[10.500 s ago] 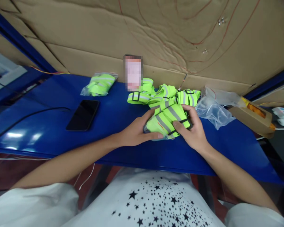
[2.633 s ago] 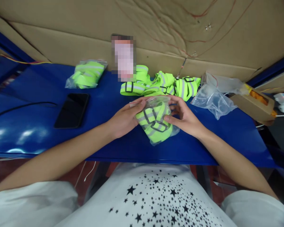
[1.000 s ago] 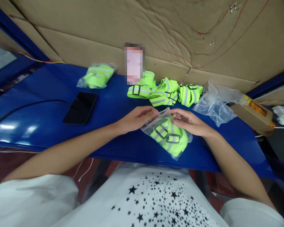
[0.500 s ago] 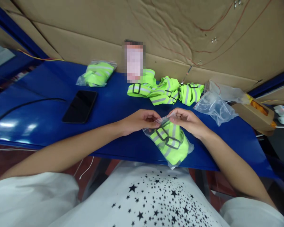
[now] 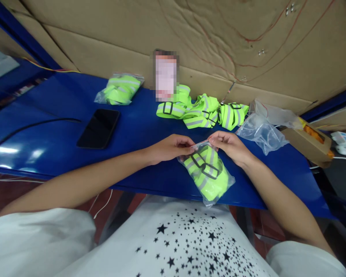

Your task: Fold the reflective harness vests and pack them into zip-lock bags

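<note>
A clear zip bag (image 5: pixel 210 202) hangs tilted over the front of the blue table, held by its top edge. Inside it is a folded neon-yellow reflective strap (image 5: pixel 219 186) with grey stripes and black buckles. My left hand (image 5: pixel 173 148) pinches the left end of the bag's top between thumb and fingers. At the right end of the same edge, my right hand (image 5: pixel 229 144) is closed in a pinch. Both hands' fingertips partly cover the bag's seal, so I cannot tell whether it is closed all along.
Several loose reflective straps (image 5: pixel 202 111) lie along the cardboard wall (image 5: pixel 103 46). Empty clear bags (image 5: pixel 265 132) are at right, beside a cardboard box (image 5: pixel 308 142). A filled bag (image 5: pixel 121 89) and a black phone (image 5: pixel 98 129) lie at left. A blurred-out upright item (image 5: pixel 165 75) leans at the back.
My right hand's grip has shifted slightly along the bag's top edge, and more of that edge shows between the hands. The left hand still pinches its end.
</note>
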Demonstrator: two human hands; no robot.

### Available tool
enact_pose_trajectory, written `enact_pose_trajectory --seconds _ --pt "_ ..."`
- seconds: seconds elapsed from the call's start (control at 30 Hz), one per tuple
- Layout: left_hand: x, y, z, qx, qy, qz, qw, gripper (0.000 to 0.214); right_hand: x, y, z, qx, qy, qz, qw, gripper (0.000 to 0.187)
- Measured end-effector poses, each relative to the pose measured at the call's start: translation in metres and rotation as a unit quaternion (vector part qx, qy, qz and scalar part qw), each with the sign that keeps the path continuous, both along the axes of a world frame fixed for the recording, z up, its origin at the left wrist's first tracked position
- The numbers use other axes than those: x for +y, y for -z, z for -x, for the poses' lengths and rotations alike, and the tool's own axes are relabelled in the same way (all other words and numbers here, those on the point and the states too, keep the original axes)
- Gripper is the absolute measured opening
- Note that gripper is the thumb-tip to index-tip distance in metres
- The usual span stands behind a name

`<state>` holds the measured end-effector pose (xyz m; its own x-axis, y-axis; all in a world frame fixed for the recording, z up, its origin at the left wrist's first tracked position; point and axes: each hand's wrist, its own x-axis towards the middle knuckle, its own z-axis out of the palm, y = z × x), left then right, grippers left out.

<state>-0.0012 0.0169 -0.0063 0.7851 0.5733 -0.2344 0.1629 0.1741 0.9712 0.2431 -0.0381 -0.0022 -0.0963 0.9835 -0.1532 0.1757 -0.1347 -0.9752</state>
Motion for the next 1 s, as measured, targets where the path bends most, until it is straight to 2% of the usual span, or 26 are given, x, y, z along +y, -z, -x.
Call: enact_pose_trajectory --seconds 0.13,0.27,0.47,0.8,1.0 --pt "0.001 0.0 0.001 -0.004 0.012 0.009 1.0 0.028 -0.004 -0.003 0.004 -0.003 0.002 -0.015 1.0 0.035" --pt "0.0 0.002 0.001 -0.028 0.02 -0.002 0.999 0.033 -0.005 -0.008 0.002 -0.003 -0.013 0.004 1.0 0.034" --pt "0.0 0.005 0.001 -0.034 0.005 -0.122 0.992 0.031 -0.004 -0.009 0.002 -0.009 -0.042 0.028 0.999 0.034" --pt "-0.007 0.005 0.0 -0.038 0.001 -0.155 0.987 0.025 -0.013 -0.003 0.016 -0.007 0.012 -0.013 1.0 0.022" --pt "-0.005 0.005 0.0 -0.037 -0.045 -0.188 0.98 0.026 -0.014 -0.003 0.015 -0.042 -0.011 -0.071 0.997 0.022"
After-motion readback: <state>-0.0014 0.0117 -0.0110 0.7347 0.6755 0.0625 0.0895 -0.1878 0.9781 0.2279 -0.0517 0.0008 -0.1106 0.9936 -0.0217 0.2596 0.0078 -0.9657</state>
